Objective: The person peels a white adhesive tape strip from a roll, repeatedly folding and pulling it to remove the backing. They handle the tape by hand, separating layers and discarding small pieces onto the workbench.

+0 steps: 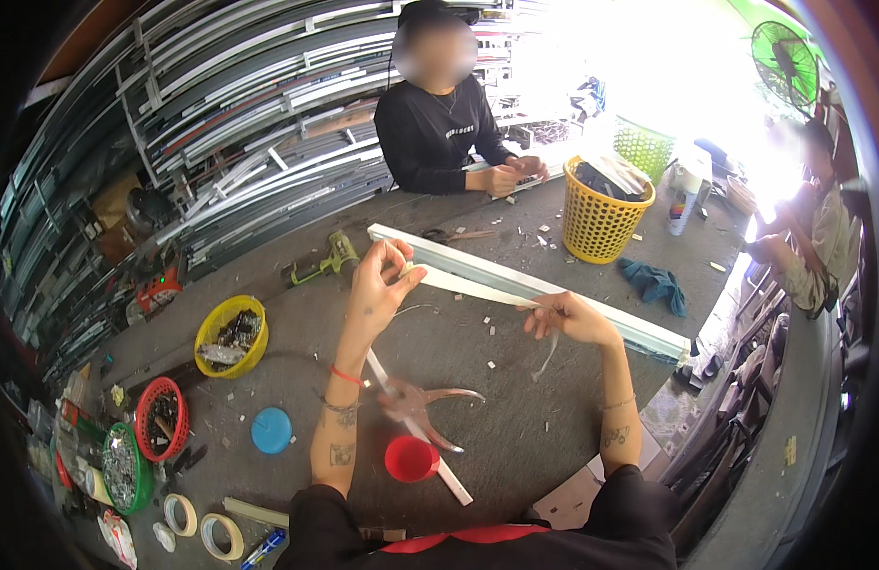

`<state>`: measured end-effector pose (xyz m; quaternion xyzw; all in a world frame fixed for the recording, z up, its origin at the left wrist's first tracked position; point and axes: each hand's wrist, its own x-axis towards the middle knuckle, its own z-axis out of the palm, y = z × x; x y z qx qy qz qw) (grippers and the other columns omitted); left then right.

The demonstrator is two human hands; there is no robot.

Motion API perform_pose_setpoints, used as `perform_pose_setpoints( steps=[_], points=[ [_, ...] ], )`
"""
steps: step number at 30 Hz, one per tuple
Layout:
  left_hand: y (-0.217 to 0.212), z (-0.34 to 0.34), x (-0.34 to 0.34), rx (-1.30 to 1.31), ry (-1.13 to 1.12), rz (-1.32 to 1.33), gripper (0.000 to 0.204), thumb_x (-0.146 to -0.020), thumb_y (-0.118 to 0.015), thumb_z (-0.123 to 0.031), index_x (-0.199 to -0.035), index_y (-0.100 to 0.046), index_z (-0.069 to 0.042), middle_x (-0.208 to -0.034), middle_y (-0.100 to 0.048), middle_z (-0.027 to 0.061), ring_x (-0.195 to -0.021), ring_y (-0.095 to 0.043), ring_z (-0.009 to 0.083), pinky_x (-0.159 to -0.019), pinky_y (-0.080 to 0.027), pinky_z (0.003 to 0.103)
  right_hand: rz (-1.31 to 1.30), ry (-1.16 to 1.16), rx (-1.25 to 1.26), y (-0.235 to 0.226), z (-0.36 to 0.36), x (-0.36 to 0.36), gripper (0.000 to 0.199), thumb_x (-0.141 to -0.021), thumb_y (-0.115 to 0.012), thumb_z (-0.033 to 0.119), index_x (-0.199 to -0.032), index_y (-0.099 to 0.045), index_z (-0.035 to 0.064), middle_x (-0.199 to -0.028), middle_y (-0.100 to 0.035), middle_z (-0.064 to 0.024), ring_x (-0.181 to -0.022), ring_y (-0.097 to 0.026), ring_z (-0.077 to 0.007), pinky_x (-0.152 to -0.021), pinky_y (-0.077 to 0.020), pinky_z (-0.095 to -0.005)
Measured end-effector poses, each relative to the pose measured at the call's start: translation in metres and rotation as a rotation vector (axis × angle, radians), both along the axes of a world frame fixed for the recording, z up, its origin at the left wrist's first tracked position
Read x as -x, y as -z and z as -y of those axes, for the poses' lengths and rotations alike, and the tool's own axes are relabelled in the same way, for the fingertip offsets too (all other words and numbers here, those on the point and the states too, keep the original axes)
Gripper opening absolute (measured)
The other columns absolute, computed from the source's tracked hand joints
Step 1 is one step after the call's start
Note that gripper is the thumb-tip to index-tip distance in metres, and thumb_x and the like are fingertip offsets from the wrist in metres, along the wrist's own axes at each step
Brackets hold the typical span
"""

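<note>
Grey workbench [515, 418], racks of metal strips behind. Left hand [378, 285] pinched shut on one end of the pale strip [468, 288], right hand [573, 318] closed round the other end, strip stretched btwn them above the bench. Best w/ even tension, both grips firm, clear of the pliers [425, 404] and red cup [410, 458].
</note>
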<state>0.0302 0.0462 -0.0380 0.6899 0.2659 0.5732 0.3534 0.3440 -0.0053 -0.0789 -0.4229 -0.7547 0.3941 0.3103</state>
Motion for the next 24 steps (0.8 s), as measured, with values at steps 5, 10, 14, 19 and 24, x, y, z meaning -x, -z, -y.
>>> perform_pose_setpoints(
  steps=[5,10,14,19,24],
  points=[
    [0.012,-0.007,-0.008,0.173,0.112,0.03,0.029,-0.083,-0.07,0.0,-0.087,-0.042,-0.007,-0.089,-0.056,0.0034,-0.076,-0.055,0.0063,-0.067,-0.046,0.02,0.095,0.103,-0.01,0.015,-0.002,-0.02,0.027,-0.094,-0.047,0.004,-0.115,-0.059,-0.006,-0.086,-0.07,-0.0112,-0.072,-0.067,-0.016,-0.067,-0.054,-0.0296],
    [0.011,-0.005,-0.006,0.184,0.062,0.123,0.041,-0.079,-0.075,-0.001,-0.097,-0.04,-0.009,-0.086,-0.053,0.0021,-0.08,-0.058,0.0084,-0.073,-0.049,0.022,0.209,0.289,-0.117,0.022,-0.007,-0.025,0.024,-0.092,-0.05,0.007,-0.107,-0.061,-0.0082,-0.077,-0.069,-0.0128,-0.069,-0.068,-0.019,-0.065,-0.0533,-0.0315],
    [0.013,-0.015,0.004,0.231,0.067,0.23,0.023,-0.088,-0.066,-0.004,-0.102,-0.048,-0.006,-0.101,-0.06,0.0069,-0.096,-0.06,0.0135,-0.089,-0.048,0.028,0.199,0.405,-0.213,0.022,-0.007,-0.03,0.022,-0.088,-0.051,0.008,-0.098,-0.066,-0.0051,-0.075,-0.068,-0.0163,-0.073,-0.067,-0.0279,-0.07,-0.0518,-0.0362],
    [0.021,-0.029,0.007,0.086,-0.042,0.126,0.011,-0.091,-0.061,-0.005,-0.098,-0.052,-0.004,-0.107,-0.062,0.0098,-0.103,-0.058,0.0148,-0.092,-0.047,0.029,0.2,0.309,-0.183,0.019,0.002,-0.036,0.021,-0.085,-0.053,0.006,-0.098,-0.067,-0.0023,-0.077,-0.069,-0.0176,-0.074,-0.068,-0.0291,-0.072,-0.0516,-0.0363],
    [0.019,-0.027,0.009,-0.073,-0.227,-0.005,0.01,-0.088,-0.062,-0.001,-0.091,-0.052,-0.003,-0.1,-0.063,0.0096,-0.097,-0.059,0.0143,-0.083,-0.049,0.026,0.144,0.187,0.015,0.019,0.002,-0.04,0.025,-0.084,-0.053,0.002,-0.106,-0.065,-0.0036,-0.08,-0.071,-0.0137,-0.073,-0.069,-0.0217,-0.068,-0.053,-0.0322]
  ],
)
